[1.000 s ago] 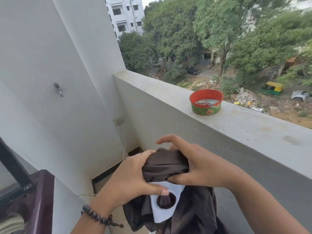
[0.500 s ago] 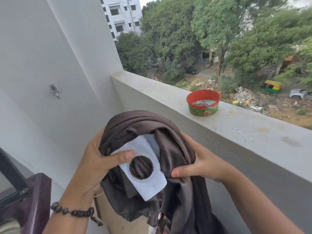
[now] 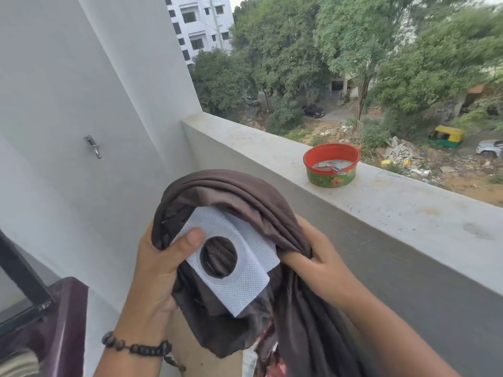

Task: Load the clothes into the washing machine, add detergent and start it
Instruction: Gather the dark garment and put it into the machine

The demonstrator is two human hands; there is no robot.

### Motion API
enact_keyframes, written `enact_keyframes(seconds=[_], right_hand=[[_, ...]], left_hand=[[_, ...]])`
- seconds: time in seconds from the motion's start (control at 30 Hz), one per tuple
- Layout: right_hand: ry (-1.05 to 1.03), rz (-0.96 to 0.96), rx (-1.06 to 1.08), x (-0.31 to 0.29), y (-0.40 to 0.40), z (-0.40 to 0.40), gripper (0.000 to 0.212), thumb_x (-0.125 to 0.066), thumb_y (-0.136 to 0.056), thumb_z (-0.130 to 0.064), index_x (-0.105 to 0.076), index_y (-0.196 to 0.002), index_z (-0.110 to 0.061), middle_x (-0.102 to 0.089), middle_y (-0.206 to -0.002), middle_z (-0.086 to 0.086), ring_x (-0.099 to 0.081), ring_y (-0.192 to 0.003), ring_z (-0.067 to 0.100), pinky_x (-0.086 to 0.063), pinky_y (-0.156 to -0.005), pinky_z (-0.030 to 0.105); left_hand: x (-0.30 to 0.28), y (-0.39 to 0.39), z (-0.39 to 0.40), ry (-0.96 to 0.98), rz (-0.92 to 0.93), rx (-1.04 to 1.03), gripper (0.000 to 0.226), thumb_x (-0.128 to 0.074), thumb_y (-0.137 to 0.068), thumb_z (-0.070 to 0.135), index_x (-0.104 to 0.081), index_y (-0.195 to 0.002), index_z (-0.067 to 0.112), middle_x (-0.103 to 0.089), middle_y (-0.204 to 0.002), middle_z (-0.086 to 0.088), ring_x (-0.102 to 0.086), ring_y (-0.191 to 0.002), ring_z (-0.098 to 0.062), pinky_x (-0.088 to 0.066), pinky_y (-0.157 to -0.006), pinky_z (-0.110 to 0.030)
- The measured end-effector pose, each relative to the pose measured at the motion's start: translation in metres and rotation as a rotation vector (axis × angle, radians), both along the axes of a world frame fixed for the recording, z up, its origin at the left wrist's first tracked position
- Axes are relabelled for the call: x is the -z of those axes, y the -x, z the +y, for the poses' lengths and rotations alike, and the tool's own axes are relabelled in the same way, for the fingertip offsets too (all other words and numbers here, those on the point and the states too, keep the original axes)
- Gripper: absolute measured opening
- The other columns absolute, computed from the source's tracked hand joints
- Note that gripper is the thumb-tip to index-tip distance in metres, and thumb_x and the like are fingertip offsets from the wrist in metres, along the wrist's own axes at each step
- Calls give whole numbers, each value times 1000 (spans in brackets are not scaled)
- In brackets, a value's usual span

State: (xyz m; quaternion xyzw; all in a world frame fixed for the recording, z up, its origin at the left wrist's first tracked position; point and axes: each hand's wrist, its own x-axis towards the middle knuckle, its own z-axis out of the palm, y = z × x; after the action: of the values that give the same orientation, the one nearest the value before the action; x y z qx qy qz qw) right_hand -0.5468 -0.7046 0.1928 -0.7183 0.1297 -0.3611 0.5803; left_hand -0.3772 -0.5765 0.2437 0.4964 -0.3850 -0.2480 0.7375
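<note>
A dark brown garment (image 3: 234, 197) is bunched at chest height between both hands. A white mesh patch (image 3: 245, 273) with a round hole is stitched to it and faces me. My left hand (image 3: 155, 270) grips the garment's left side, thumb pressed on the patch. My right hand (image 3: 313, 257) clutches the folds on the right. More brown cloth hangs down below, with a bit of patterned fabric (image 3: 268, 346) under it. At the lower left a dark purple corner of the washing machine (image 3: 68, 317) shows with its black lid (image 3: 19, 270) raised.
A grey concrete parapet (image 3: 394, 213) runs from the centre to the right. On it stands a red and green bowl (image 3: 331, 165). White walls stand to the left, with a metal hook (image 3: 92, 145). Trees and a street lie beyond.
The garment has been lifted from waist height and turned, so the white patch now faces me. Both hands rose with it and shifted their grip.
</note>
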Motion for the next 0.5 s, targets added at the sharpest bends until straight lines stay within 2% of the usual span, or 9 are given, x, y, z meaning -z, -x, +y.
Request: enact_keyframes(seconds=[0.03,0.1,0.17,0.27,0.37,0.43,0.5], right_hand=[[-141,-43,-126,2,3,-1,41,-63,-83,-24,-60,-123,-30,-66,-121,-7,-61,-114,12,-49,-94,25],[-364,-116,-303,8,10,-7,63,-72,-79,-42,-49,-136,-27,-57,-137,-2,-54,-127,19,-45,-102,33],[-400,-96,-402,17,16,-11,89,-78,-72,-54,-35,-146,-28,-50,-145,-2,-50,-132,22,-45,-103,35],[-351,6,-427,24,14,-8,109,-84,-59,-59,-25,-148,-39,-46,-147,-13,-46,-136,15,-41,-107,39],[-402,-5,-399,23,6,1,118,-92,-49,-52,-28,-146,-32,-53,-142,-12,-52,-130,15,-47,-102,36],[-479,-52,-271,24,0,8,108,-96,-47,-33,-40,-139,-27,-63,-130,-7,-61,-119,16,-53,-94,34],[-536,-101,-63,28,-4,8,88,-91,-55,-14,-50,-132,-21,-71,-117,-5,-68,-107,16,-57,-85,30]], left_hand=[[1,2,-2,20,34,-15,64,-97,-31,48,-79,-88,25,-77,-90,1,-74,-82,-16,-58,-65,-27],[3,4,-5,54,86,-53,61,-96,-34,48,-79,-89,27,-77,-93,2,-74,-84,-14,-59,-66,-27],[6,1,-7,86,165,-94,63,-95,-37,49,-79,-93,26,-76,-99,2,-73,-90,-15,-59,-70,-28],[12,2,-15,131,311,-146,79,-93,-46,50,-70,-116,21,-70,-121,-5,-67,-111,-24,-58,-83,-37],[19,16,-25,155,362,-155,87,-89,-58,47,-58,-133,17,-64,-131,-9,-61,-120,-30,-51,-95,-51],[25,31,-29,149,359,-182,92,-89,-59,46,-52,-138,15,-63,-132,-9,-63,-118,-28,-55,-89,-44],[34,42,-29,110,346,-208,89,-87,-65,42,-49,-140,15,-63,-132,-7,-64,-117,-25,-58,-83,-35]])
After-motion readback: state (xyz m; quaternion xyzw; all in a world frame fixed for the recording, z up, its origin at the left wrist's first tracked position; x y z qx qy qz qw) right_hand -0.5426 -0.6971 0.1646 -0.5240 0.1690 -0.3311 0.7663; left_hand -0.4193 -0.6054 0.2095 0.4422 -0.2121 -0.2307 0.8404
